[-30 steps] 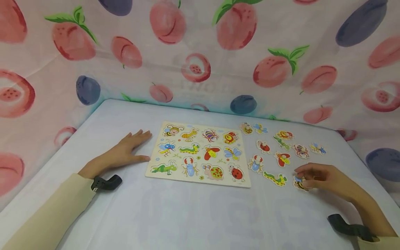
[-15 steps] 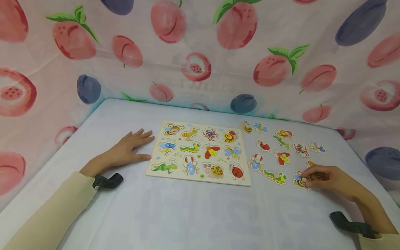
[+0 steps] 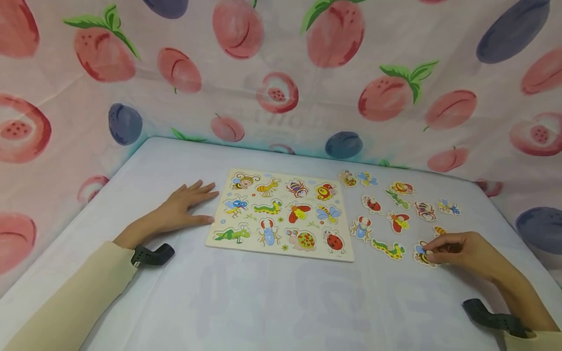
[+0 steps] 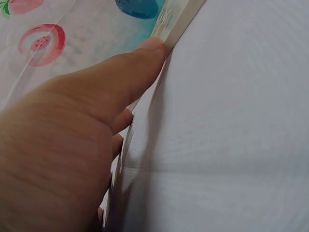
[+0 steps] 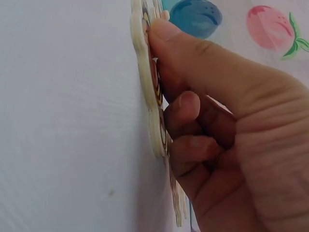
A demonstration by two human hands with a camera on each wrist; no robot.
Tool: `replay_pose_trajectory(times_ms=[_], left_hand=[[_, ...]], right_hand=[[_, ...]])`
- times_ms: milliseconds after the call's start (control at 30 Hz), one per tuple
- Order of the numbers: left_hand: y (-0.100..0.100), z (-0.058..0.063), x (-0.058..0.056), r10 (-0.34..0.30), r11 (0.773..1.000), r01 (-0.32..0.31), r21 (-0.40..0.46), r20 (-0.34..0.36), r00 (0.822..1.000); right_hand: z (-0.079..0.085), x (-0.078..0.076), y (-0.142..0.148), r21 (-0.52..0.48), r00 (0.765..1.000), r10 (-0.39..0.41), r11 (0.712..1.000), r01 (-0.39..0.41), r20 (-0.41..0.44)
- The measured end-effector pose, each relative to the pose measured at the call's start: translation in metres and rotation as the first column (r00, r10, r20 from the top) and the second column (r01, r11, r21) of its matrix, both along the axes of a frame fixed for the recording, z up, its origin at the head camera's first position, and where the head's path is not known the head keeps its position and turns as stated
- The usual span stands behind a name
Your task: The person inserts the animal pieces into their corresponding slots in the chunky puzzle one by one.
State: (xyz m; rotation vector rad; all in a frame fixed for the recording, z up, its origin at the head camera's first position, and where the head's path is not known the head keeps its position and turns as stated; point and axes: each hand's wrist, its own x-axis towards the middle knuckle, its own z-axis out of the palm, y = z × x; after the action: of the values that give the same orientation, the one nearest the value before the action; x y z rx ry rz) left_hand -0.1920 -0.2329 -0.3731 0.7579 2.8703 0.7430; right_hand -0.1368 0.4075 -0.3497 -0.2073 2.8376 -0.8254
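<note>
Yellow and black, the bee piece (image 3: pixel 421 256) is pinched between thumb and finger of the right hand (image 3: pixel 467 253) at the right of the white table (image 3: pixel 281 302). Farther in, the left hand (image 3: pixel 179 208), fingers spread, holds nothing, its thumb against the insect board (image 3: pixel 283 196); fruit-printed cloth (image 3: pixel 325 92) hangs behind.

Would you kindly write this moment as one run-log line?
left hand: spread beside board | right hand: pinches bee piece | other pieces: right of board | lift: cannot tell
</note>
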Motion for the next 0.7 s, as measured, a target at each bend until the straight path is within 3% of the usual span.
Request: replay_pose_trajectory(times_ms=[700], left_hand=[[0.0005, -0.0008, 0.0006, 0.004, 1.000, -0.004, 0.001, -0.004, 1.000]], right_hand=[[0.0000, 0.0012, -0.0044, 0.065, 1.000, -0.018, 0.998, 0.017, 0.010]])
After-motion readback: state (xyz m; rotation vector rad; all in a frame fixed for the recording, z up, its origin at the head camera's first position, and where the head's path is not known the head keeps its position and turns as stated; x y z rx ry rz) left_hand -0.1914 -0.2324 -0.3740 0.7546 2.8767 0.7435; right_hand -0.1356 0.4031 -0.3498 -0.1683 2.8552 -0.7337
